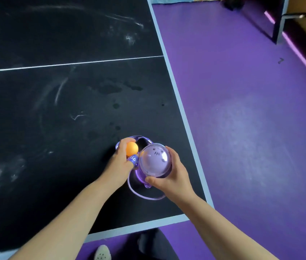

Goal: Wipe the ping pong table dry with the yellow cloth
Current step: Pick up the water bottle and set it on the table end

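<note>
The black ping pong table [58, 113] fills the left of the view, with a white centre line and pale edge bands. Wet patches and droplets [114, 89] lie near its right side, and pale smears run across the surface. Over the near right corner, my left hand [121, 159] grips an orange ball [132, 148] against a clear purple container. My right hand [169, 177] holds that container's round purple lid [155, 159], which has a small face on it. A thin purple strap [144, 196] loops below it. No yellow cloth is in view.
Purple floor [251, 128] runs along the table's right edge and near end. Dark furniture legs [278, 25] stand at the far right. A light shoe [102, 253] and dark trouser leg show below the table's near edge.
</note>
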